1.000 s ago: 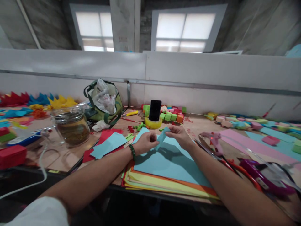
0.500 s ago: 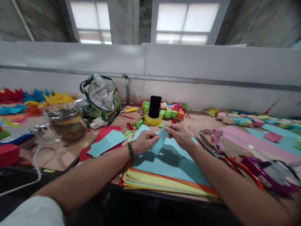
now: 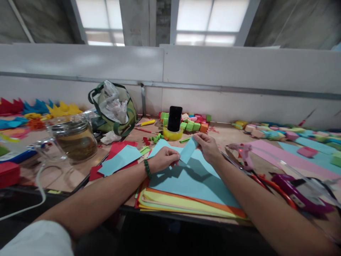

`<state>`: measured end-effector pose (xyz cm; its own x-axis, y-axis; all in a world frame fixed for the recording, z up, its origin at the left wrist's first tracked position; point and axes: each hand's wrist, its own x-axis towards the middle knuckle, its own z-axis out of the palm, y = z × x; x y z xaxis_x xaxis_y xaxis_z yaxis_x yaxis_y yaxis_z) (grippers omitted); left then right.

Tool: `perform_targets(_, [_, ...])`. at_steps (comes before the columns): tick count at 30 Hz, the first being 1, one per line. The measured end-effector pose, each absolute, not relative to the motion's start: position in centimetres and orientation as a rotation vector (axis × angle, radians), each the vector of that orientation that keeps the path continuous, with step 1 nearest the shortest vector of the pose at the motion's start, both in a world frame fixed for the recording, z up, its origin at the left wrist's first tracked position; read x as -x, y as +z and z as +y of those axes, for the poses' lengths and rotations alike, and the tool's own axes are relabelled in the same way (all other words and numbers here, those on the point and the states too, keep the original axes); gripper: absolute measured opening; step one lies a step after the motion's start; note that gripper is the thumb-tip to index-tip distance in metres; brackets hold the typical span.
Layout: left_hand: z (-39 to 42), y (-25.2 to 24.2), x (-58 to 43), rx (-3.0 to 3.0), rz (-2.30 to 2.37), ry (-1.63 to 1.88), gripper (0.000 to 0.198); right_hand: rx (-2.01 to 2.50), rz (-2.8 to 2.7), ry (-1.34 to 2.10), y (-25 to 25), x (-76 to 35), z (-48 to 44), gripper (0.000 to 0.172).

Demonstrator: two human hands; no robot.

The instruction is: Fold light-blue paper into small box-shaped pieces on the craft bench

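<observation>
A small strip of light blue paper (image 3: pixel 188 150) is stretched between my two hands, above a stack of coloured sheets. My right hand (image 3: pixel 207 147) pinches its upper right end between thumb and fingers. At the lower left end is my left hand (image 3: pixel 163 159), its thumb and fingers pressed together on the edge; a green bead bracelet is on that wrist. Underneath lies a large light blue sheet (image 3: pixel 197 186), topping orange and yellow sheets (image 3: pixel 170 203). Cut light blue paper (image 3: pixel 121 160) rests on red paper (image 3: pixel 117 149) to the left.
A phone (image 3: pixel 175 118) stands in a yellow tape roll (image 3: pixel 172 134), with folded paper blocks (image 3: pixel 195 126) behind. Leftward are a glass jar (image 3: pixel 76 142) and a green bag (image 3: pixel 130 113). Rightward lie a pink glue gun (image 3: pixel 245 154), orange-handled scissors (image 3: pixel 283 193) and a purple tool (image 3: pixel 301 195).
The right hand has moved slightly right and up with its end of the strip. More of the strip now shows between the hands. The view has shifted slightly.
</observation>
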<state>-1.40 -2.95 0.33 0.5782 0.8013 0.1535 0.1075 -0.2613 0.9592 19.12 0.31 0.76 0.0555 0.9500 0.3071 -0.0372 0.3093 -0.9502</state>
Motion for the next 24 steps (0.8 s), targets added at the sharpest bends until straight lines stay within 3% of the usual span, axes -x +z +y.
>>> perform_targets(9, [-2.6, 0.3, 2.0, -1.667, 0.683, 0.746, 0.025, 0.949, -1.265, 0.999, 0.6, -18.9, 0.2, 0.032])
perform_targets(16, [-2.6, 0.4, 2.0, -1.671, 0.727, 0.828, 0.046, 0.949, -1.386, 1.054, 0.8, -18.1, -0.6, 0.032])
perform_targets(24, [-2.2, 0.1, 1.5, -1.569, 0.827, 1.001, 0.046, 1.019, -1.563, 1.232, 0.4, -16.3, -2.1, 0.041])
